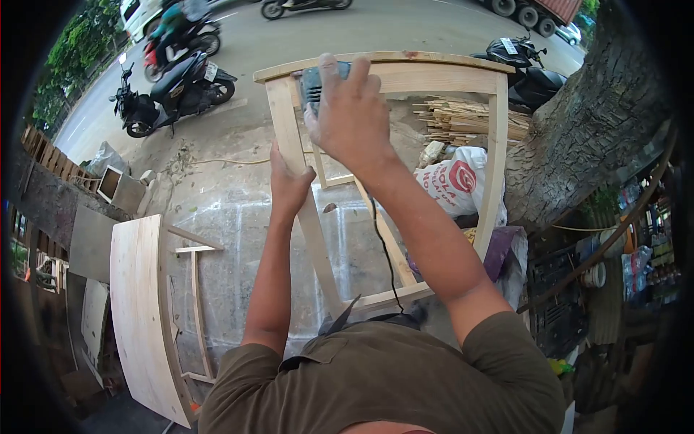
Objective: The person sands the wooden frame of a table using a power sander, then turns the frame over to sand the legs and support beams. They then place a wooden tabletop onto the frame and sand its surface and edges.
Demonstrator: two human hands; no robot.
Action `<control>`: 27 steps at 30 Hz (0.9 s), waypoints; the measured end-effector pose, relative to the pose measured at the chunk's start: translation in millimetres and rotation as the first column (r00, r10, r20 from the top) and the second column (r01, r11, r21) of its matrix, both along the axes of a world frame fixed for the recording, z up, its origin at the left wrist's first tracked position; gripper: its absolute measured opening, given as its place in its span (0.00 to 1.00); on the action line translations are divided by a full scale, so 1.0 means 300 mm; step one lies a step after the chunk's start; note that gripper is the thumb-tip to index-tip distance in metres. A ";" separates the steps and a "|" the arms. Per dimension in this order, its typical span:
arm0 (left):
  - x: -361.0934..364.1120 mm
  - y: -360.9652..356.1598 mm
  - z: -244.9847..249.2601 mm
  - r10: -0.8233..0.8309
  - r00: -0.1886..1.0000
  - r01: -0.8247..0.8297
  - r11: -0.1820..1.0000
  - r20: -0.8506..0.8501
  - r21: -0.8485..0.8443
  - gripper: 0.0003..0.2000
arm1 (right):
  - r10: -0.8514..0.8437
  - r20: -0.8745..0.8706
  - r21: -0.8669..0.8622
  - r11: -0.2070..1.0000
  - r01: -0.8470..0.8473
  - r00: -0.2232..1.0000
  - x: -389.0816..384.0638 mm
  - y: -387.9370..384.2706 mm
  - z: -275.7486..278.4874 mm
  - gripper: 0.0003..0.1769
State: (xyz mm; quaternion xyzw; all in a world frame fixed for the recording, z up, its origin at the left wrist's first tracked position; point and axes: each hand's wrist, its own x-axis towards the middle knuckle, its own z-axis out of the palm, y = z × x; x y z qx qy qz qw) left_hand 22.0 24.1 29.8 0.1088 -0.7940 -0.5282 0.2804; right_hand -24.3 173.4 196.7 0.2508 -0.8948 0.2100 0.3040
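A pale wooden frame [499,145] with legs and a top rail stands before me. My right hand [349,108] is wrapped over a dark power tool [312,88], which rests against the frame's upper left corner. A black cord [377,231] runs down past my right forearm toward my body. Lower down, my left hand [289,181] grips the frame's left leg [287,134], its thumb across the wood. The tool's underside is hidden.
A second wooden piece with a broad top [137,311] stands at the left. Behind are wood strips [470,121], a white sack [452,184], a tree trunk [585,116], a parked motorbike [177,90] and a road with traffic.
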 end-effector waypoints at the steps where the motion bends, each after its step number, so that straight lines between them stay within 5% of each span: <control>1: 0.029 0.000 -0.023 -0.063 0.998 0.061 0.994 0.018 0.086 0.39 | -0.004 0.000 -0.002 1.000 0.004 1.000 0.018 -0.049 -0.005 0.44; 4: 0.110 -0.012 -0.145 -0.264 0.960 0.203 0.882 0.089 0.425 0.29 | 0.001 0.007 -0.032 0.999 -0.001 1.000 0.058 -0.140 0.015 0.45; 7: 0.164 -0.009 -0.170 -0.391 0.918 0.319 0.636 -0.063 0.703 0.23 | -0.003 0.041 -0.040 0.999 0.004 0.999 0.074 -0.161 0.024 0.45; 17: 0.168 -0.085 -0.190 -0.474 0.862 0.366 0.826 0.178 0.428 0.22 | -0.209 0.131 -0.136 0.964 0.227 0.969 -0.045 0.282 -0.004 0.44; 20: 0.193 -0.076 -0.147 -0.408 0.865 0.333 0.903 0.292 0.273 0.24 | -0.292 0.168 -0.199 0.925 0.323 0.941 -0.133 0.509 -0.038 0.44; 23: 0.233 -0.033 0.094 -0.163 0.617 0.390 0.913 0.770 -0.119 0.23 | -0.349 0.219 -0.275 0.874 0.401 0.911 -0.213 0.744 -0.065 0.44; 26: 0.216 0.028 0.228 0.304 0.614 0.411 0.665 0.728 -0.624 0.21 | -0.367 0.219 -0.327 0.845 0.423 0.904 -0.267 0.920 -0.105 0.45; 27: 0.192 0.100 0.322 0.366 0.731 0.309 0.576 0.576 -0.757 0.20 | -0.366 0.212 -0.339 0.842 0.419 0.906 -0.278 0.959 -0.112 0.46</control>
